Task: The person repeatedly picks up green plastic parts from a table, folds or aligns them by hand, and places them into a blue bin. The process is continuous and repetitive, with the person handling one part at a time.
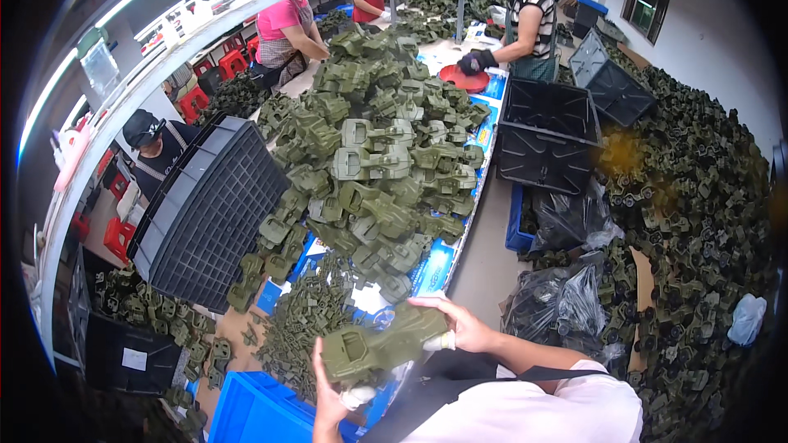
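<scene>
Between my two hands is an olive-green plastic toy car body (382,346), held above the near edge of the table. My left hand (331,394) grips its left end, thumb along the side. On the other end my right hand (461,326) is closed, fingers over the top. White coverings show on some fingertips of both hands. Just beyond lies a heap of small green plastic parts (308,320). Behind it rises a tall pile of similar car bodies (373,156). The underside of the held body is hidden.
A blue bin (246,410) stands at the lower left, near a grey crate (213,205) tilted on its side. Black crates (548,127) and a great heap of green toys (681,221) line the right. Several co-workers, one in a striped shirt (532,16), work around the table.
</scene>
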`<act>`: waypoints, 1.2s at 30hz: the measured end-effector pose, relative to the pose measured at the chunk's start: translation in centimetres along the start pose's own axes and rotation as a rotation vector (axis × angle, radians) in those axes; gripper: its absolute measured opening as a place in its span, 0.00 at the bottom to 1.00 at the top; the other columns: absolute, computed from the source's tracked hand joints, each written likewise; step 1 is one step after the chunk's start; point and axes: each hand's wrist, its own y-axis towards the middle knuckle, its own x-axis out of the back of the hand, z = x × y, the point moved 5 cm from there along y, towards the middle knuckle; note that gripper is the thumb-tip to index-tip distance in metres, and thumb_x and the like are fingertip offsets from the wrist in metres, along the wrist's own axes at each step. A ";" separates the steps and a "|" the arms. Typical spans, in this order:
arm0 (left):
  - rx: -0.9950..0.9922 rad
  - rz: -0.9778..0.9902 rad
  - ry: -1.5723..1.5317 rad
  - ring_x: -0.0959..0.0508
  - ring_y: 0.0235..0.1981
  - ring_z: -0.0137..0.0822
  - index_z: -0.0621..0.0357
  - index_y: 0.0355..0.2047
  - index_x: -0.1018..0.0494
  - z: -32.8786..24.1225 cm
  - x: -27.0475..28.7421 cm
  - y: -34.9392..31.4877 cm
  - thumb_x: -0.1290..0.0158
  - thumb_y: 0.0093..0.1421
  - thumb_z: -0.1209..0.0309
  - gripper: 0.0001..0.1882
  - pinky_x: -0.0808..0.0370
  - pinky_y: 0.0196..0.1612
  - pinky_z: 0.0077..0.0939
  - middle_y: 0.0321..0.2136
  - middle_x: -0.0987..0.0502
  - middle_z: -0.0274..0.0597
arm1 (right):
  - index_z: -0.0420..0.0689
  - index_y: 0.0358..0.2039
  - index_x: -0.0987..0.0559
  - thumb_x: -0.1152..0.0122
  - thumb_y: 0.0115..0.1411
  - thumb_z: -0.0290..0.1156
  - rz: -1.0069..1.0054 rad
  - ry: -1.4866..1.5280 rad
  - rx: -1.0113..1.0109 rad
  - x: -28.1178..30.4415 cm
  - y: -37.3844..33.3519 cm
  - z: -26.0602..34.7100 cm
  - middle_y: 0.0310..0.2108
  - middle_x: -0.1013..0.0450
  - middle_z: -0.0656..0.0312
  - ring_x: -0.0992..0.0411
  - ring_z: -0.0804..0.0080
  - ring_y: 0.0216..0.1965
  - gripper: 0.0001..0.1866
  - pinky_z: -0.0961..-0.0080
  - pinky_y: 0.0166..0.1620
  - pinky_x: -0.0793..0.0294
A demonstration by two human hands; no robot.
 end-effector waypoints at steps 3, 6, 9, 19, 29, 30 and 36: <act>0.065 -0.145 -0.179 0.30 0.48 0.42 0.53 0.60 0.58 -1.9 -2.2 3.6 0.29 0.27 0.75 0.63 0.28 0.49 0.39 0.51 0.36 0.47 | 0.45 0.59 0.41 0.35 0.48 0.28 0.156 0.042 0.001 3.0 2.0 1.2 0.55 0.43 0.54 0.44 0.63 0.57 0.38 0.69 0.58 0.46; -0.012 -0.084 -0.138 0.29 0.47 0.41 0.55 0.60 0.54 -1.8 -3.9 7.4 0.30 0.28 0.76 0.59 0.28 0.49 0.37 0.49 0.34 0.47 | 0.44 0.57 0.37 0.34 0.46 0.31 0.239 -0.077 0.029 8.1 4.3 1.7 0.53 0.39 0.56 0.41 0.61 0.55 0.36 0.69 0.57 0.44; -0.036 -0.082 0.018 0.28 0.47 0.40 0.58 0.59 0.50 -2.0 -6.1 11.3 0.30 0.29 0.77 0.56 0.29 0.50 0.37 0.49 0.33 0.49 | 0.44 0.53 0.32 0.35 0.46 0.32 0.148 -0.152 0.177 12.2 6.9 1.5 0.51 0.36 0.54 0.39 0.58 0.52 0.32 0.67 0.54 0.40; -0.229 -0.250 0.253 0.39 0.56 0.50 0.54 0.63 0.66 -3.9 -12.9 24.6 0.35 0.38 0.61 0.61 0.42 0.58 0.45 0.58 0.47 0.57 | 0.45 0.51 0.31 0.34 0.44 0.35 -0.192 -0.368 0.255 27.9 17.5 1.0 0.53 0.36 0.55 0.41 0.61 0.57 0.31 0.67 0.60 0.48; 0.106 -0.807 0.457 0.36 0.54 0.40 0.58 0.58 0.43 -1.5 -6.7 14.9 0.51 0.53 0.74 0.30 0.39 0.55 0.31 0.51 0.35 0.51 | 0.55 0.59 0.42 0.38 0.45 0.27 -1.069 -0.737 0.318 46.4 52.0 -6.0 0.51 0.39 0.45 0.41 0.48 0.51 0.40 0.61 0.54 0.42; 0.110 -0.876 0.476 0.35 0.53 0.40 0.58 0.57 0.42 -1.4 -6.4 13.0 0.52 0.54 0.74 0.29 0.39 0.54 0.30 0.51 0.34 0.50 | 0.56 0.61 0.48 0.39 0.46 0.26 -0.924 -1.079 0.255 45.5 54.4 -7.7 0.53 0.42 0.42 0.41 0.47 0.52 0.42 0.61 0.54 0.41; 0.140 -1.125 0.422 0.32 0.50 0.38 0.60 0.56 0.40 -0.3 -4.4 3.4 0.52 0.55 0.72 0.27 0.37 0.53 0.30 0.49 0.32 0.49 | 0.46 0.63 0.57 0.40 0.45 0.31 -0.506 -1.412 0.605 54.9 64.4 -12.5 0.59 0.48 0.42 0.38 0.46 0.53 0.49 0.60 0.51 0.36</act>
